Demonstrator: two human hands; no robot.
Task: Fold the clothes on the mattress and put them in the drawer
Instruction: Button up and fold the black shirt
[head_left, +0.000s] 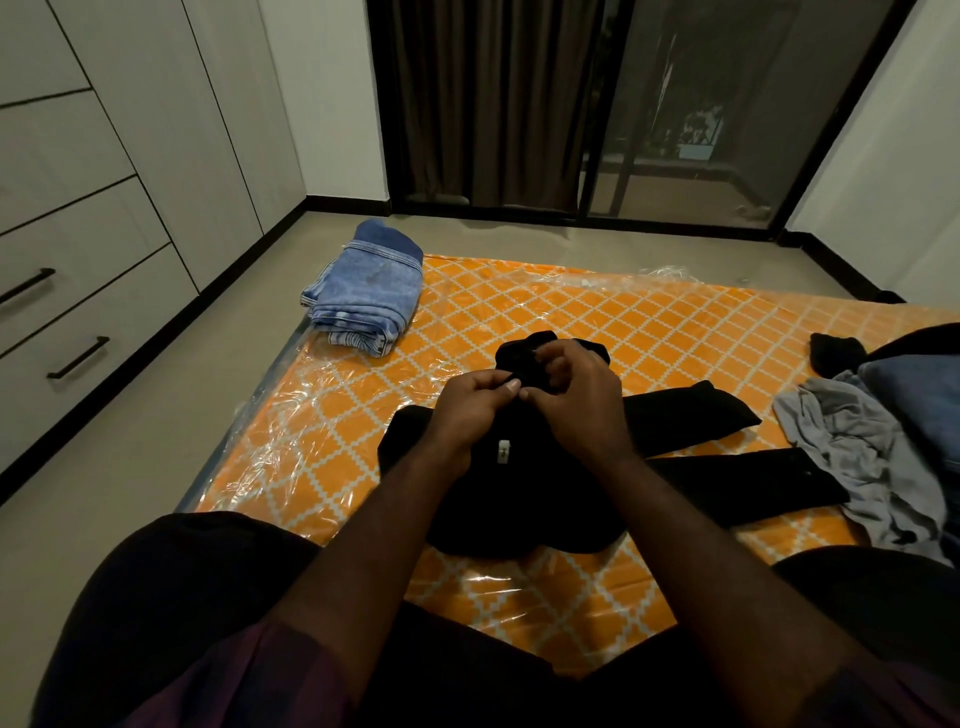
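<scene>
A black garment (691, 415) with a small white tag lies spread on the orange patterned mattress (571, 312), its sleeves reaching to the right. My left hand (470, 410) and my right hand (576, 400) meet over its upper part, each pinching the black fabric near the collar. Folded blue jeans (369, 296) sit on the mattress's far left corner. A pile of unfolded clothes, grey (852, 447) and blue (919, 400), lies at the right edge. The drawers (78, 312) with black handles are in the white cabinet on the left.
Clear plastic wrap covers the mattress, which lies on a grey floor. Dark curtains and a glass door stand at the back. A small black item (836, 351) lies near the clothes pile. My knees frame the mattress's near edge.
</scene>
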